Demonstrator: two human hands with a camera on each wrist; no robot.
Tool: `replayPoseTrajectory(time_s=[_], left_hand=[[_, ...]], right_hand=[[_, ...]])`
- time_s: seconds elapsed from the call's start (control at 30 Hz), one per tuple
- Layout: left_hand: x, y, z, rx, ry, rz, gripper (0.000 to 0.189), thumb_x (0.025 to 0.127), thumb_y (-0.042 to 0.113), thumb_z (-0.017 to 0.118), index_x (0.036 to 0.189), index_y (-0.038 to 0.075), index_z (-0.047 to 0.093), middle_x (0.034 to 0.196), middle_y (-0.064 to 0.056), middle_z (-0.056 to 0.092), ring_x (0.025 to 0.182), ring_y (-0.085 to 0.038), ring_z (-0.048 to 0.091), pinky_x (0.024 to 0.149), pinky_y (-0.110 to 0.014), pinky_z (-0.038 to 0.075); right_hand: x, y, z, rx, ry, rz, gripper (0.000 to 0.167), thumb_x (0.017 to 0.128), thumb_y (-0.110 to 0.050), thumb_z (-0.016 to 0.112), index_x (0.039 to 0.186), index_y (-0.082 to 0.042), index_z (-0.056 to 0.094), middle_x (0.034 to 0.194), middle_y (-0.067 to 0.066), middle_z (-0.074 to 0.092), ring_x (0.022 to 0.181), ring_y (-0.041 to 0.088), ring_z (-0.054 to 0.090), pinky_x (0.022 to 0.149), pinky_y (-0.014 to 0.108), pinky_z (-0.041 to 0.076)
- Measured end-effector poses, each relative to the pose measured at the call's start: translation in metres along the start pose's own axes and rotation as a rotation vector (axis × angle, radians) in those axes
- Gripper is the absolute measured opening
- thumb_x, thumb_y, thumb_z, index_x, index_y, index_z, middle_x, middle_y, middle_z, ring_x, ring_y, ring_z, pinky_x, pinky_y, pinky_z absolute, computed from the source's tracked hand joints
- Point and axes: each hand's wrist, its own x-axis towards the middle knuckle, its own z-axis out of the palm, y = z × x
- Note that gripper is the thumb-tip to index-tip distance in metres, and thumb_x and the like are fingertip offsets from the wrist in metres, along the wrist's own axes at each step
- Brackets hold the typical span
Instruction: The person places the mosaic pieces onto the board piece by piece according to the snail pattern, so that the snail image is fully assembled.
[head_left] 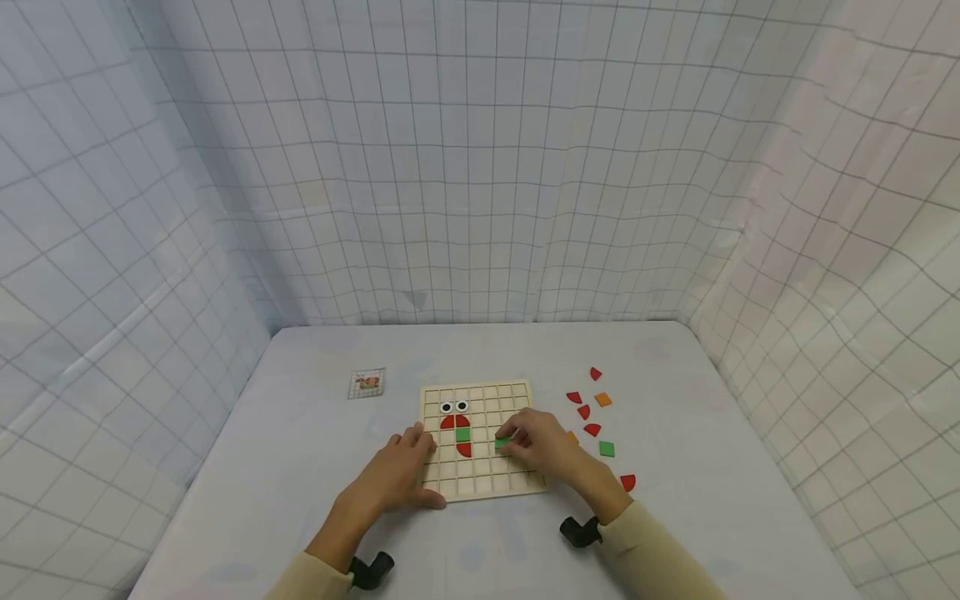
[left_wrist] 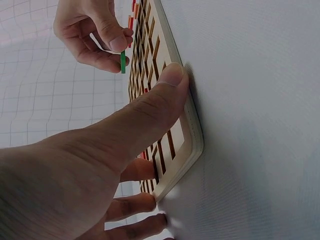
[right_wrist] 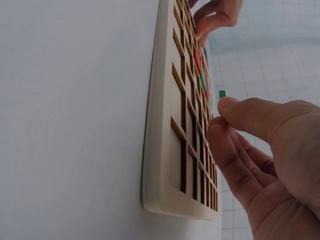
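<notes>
A pale wooden grid board point(head_left: 480, 485) lies flat on the table. My right hand point(head_left: 543, 446) pinches a green square tile point(left_wrist: 123, 62) between thumb and fingers, above the board's right half. At the board's near left corner rests my left hand point(head_left: 397, 467); its thumb point(left_wrist: 172, 75) lies on the front rim and its fingers are spread along the left side. Two round eye tiles point(head_left: 454, 407) sit in upper cells. Below them are two red quarter-circle tiles point(head_left: 447, 422), a green square point(head_left: 462, 435) and another red quarter-circle point(head_left: 464, 450).
Right of the board lie several loose red quarter-circles point(head_left: 592, 430), an orange square point(head_left: 603, 399) and a green square point(head_left: 607, 449). Another orange piece point(head_left: 573, 437) is partly hidden by my right hand. A small picture card point(head_left: 367, 383) lies at the back left.
</notes>
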Motion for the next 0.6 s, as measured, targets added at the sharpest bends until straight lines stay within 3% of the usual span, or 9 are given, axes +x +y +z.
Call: replayPoseTrajectory(time_s=[0.6], left_hand=[[0.0,-0.001,0.001,0.008,-0.001,-0.001,0.084,0.077,0.043,0.112,0.136,0.007,0.065,0.17,-0.032,0.055,0.138,-0.053,0.065,0.118,-0.067,0.059]], right_hand=[[0.011,-0.016,0.018,-0.068,-0.082,0.074,0.012,0.107,-0.011,0.086,0.118,-0.01,0.088,0.112,0.0,0.075,0.093,0.003,0.062,0.084,0.019,0.059]])
